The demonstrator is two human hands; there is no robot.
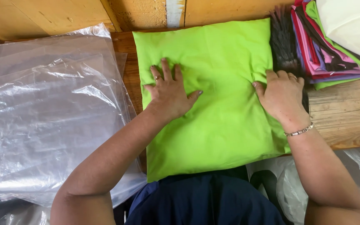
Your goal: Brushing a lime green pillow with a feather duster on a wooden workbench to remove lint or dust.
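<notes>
A bright green cushion cover [221, 112] lies flat on the wooden table [346, 112] in front of me. My left hand [168, 92] presses flat on its left part, fingers spread, palm down. My right hand [281, 93] rests at the cover's right edge with fingers curled over the fabric, seeming to grip that edge; a bracelet sits on that wrist.
A pile of clear plastic bags [51, 112] covers the table at the left. A stack of folded fabrics in several colours [330, 46] stands at the back right, with a dark brush-like thing [283, 41] beside it. A wooden wall [63, 12] runs behind.
</notes>
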